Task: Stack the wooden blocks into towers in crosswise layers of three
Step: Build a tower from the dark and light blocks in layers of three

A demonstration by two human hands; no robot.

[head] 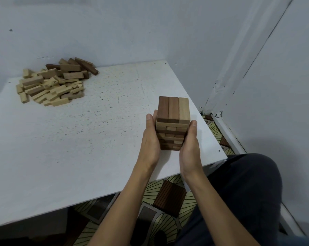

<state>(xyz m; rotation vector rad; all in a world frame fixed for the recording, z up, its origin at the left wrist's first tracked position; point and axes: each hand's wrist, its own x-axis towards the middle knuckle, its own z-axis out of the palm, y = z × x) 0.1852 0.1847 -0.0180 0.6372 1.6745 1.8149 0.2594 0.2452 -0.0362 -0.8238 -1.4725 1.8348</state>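
A tower of wooden blocks (173,118) stands on the white table (89,132) near its right front corner, several crosswise layers high. Its top layer has three blocks side by side, two brown and one pale. My left hand (150,141) presses flat against the tower's left side with straight fingers. My right hand (190,144) presses flat against its right side. Neither hand holds a loose block. A heap of loose blocks (52,84), pale and dark, lies at the table's far left corner.
Pale walls close the table at the back and on the right. The table's right edge runs just beside the tower. Patterned floor and my dark trouser leg (247,192) show below the front edge.
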